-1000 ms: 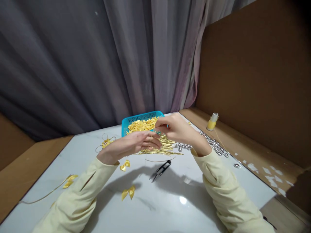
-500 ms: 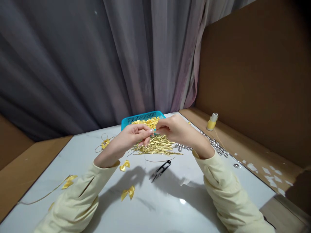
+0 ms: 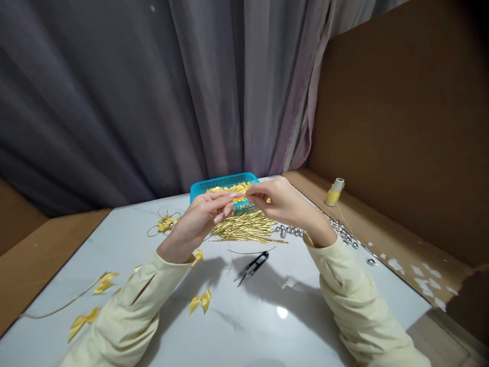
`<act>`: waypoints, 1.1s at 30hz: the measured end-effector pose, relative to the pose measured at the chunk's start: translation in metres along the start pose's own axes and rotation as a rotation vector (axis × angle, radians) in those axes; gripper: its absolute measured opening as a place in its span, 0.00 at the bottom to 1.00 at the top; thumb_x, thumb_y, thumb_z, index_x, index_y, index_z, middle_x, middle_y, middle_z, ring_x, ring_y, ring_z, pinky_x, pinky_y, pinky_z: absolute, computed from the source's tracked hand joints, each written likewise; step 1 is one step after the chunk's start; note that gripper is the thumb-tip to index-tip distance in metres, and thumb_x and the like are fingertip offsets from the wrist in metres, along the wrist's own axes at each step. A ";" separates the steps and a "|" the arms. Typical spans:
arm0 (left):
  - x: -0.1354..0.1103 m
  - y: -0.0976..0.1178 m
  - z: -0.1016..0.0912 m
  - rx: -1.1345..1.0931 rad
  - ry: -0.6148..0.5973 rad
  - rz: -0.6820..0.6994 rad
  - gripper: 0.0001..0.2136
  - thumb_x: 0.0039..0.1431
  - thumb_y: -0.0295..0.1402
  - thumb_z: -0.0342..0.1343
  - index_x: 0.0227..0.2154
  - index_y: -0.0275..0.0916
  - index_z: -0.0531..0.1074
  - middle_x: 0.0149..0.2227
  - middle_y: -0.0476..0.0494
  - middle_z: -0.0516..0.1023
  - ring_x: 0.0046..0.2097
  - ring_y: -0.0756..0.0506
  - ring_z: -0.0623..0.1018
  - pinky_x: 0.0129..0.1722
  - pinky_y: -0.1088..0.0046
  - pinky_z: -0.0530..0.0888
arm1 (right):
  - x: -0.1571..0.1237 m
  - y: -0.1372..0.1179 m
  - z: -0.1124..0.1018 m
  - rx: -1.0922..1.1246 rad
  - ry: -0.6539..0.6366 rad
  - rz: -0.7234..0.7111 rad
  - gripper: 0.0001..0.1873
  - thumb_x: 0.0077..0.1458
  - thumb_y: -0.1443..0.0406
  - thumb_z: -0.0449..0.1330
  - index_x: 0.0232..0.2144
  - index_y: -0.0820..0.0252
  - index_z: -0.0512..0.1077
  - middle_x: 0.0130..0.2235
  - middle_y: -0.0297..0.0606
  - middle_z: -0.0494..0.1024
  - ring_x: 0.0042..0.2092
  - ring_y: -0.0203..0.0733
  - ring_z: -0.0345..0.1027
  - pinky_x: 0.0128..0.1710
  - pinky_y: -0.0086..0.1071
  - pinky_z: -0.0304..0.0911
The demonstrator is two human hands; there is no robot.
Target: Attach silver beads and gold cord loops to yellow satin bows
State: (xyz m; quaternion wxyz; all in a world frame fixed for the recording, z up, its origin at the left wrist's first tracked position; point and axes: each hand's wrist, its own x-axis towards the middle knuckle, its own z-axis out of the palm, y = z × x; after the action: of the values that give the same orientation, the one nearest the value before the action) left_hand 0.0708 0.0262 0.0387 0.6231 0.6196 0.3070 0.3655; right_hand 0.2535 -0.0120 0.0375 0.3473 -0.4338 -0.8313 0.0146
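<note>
My left hand (image 3: 196, 216) and my right hand (image 3: 282, 204) meet fingertip to fingertip above the table, in front of the blue basket (image 3: 196, 189). Both are closed in a pinch; what lies between the fingertips is too small to make out. Under them spreads a pile of gold twist ties (image 3: 244, 228). Closer to me lie black thread snips (image 3: 254, 266), blades pointing toward me, and a single loose tie (image 3: 248, 253). A yellow ribbon bow (image 3: 200, 302) rests on the tabletop, and another bow (image 3: 197, 256) is partly covered by my left sleeve.
Yellow bows (image 3: 229, 189) fill the basket. Silver bells or beads (image 3: 342, 233) lie along the right edge. Beyond them stand a yellow thread spool (image 3: 334, 192) and white paper scraps (image 3: 422, 280). More bows (image 3: 82, 322) lie left. A cardboard wall (image 3: 389, 127) rises on the right.
Both hands have shifted slightly up and away from me, still pinched together. My left forearm has moved a little right, uncovering more bows on the left. The snips stay put.
</note>
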 end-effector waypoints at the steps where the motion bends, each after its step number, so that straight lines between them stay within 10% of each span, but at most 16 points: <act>1: 0.000 -0.002 0.000 -0.015 0.013 0.011 0.06 0.51 0.31 0.58 0.26 0.33 0.76 0.14 0.55 0.61 0.17 0.58 0.54 0.18 0.81 0.54 | 0.001 0.000 0.002 0.000 -0.001 0.005 0.10 0.50 0.75 0.49 0.25 0.64 0.69 0.23 0.33 0.69 0.25 0.30 0.55 0.26 0.28 0.47; 10: -0.001 -0.017 0.009 0.212 0.186 0.237 0.10 0.52 0.35 0.58 0.21 0.35 0.77 0.21 0.48 0.74 0.19 0.56 0.61 0.19 0.78 0.59 | 0.005 -0.003 0.016 0.478 -0.036 0.361 0.10 0.53 0.67 0.52 0.28 0.66 0.71 0.23 0.38 0.74 0.24 0.33 0.68 0.24 0.27 0.60; 15: -0.006 -0.022 0.012 0.592 0.289 0.346 0.09 0.54 0.35 0.56 0.30 0.36 0.78 0.20 0.50 0.74 0.17 0.55 0.60 0.17 0.78 0.60 | 0.003 -0.001 0.021 0.339 -0.020 0.313 0.09 0.52 0.69 0.51 0.27 0.65 0.71 0.22 0.37 0.73 0.24 0.33 0.66 0.25 0.27 0.58; 23: -0.009 -0.021 0.008 1.018 0.070 0.481 0.10 0.57 0.26 0.50 0.24 0.36 0.74 0.18 0.54 0.71 0.18 0.56 0.65 0.22 0.79 0.62 | -0.001 -0.007 0.008 0.039 -0.184 0.271 0.10 0.46 0.77 0.49 0.21 0.64 0.68 0.19 0.32 0.68 0.22 0.30 0.56 0.22 0.27 0.47; 33: -0.009 -0.023 0.010 1.008 -0.052 0.367 0.11 0.59 0.30 0.48 0.26 0.37 0.74 0.17 0.54 0.70 0.18 0.55 0.67 0.23 0.78 0.63 | -0.002 -0.005 0.002 0.097 -0.299 0.277 0.08 0.48 0.74 0.51 0.24 0.64 0.69 0.20 0.32 0.68 0.24 0.31 0.57 0.23 0.26 0.48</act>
State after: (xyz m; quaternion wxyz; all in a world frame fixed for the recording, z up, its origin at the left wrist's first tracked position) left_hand 0.0763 0.0137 0.0158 0.1818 0.8943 0.3153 0.2603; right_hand 0.2500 -0.0159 0.0366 0.2351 -0.5196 -0.8044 0.1663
